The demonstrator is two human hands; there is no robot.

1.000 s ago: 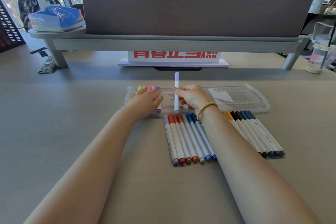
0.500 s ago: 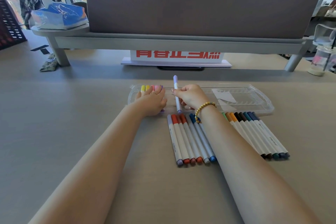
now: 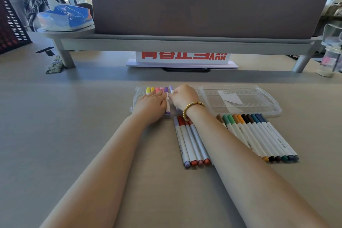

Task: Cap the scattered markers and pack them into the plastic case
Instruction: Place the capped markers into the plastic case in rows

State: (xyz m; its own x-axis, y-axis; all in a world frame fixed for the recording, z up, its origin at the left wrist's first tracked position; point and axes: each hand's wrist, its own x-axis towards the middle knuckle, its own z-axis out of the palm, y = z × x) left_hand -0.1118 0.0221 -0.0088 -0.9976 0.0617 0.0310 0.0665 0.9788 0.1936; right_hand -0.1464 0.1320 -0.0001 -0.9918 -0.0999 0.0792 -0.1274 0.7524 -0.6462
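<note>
Two hands work over the plastic case (image 3: 273, 106). Right hand (image 3: 185, 97) pinches a lilac marker (image 3: 171, 89); left hand (image 3: 152, 104) lies flat on packed markers (image 3: 157, 89).

Yellow, pink and purple caps (image 3: 157, 89) line the clear case (image 3: 270, 106), red-orange markers (image 3: 192, 142) and green-to-navy ones (image 3: 262, 135) lie on the beige desk (image 3: 64, 135), beside a gold bead bracelet (image 3: 192, 107).
</note>
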